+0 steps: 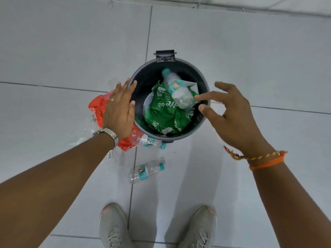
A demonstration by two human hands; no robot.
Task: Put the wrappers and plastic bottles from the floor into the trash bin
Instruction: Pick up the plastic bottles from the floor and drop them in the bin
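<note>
A dark round trash bin (204, 120) stands open on the tiled floor. Inside lie a crumpled green wrapper (164, 113) and a clear plastic bottle (177, 90) with a teal cap. My left hand (119, 108) hovers flat over the bin's left rim, holding nothing. My right hand (231, 113) is over the right rim with fingers spread and empty. A red wrapper (97, 108) lies on the floor left of the bin, partly under my left hand. One bottle (149, 142) lies against the bin's near side, another bottle (146, 171) nearer my feet.
A clear crumpled plastic wrapper (87, 129) lies beside the red one. My two grey shoes (114, 228) stand at the bottom of the view. A white wall base (250, 8) runs along the far edge. Grey floor tiles (268, 51) surround the bin.
</note>
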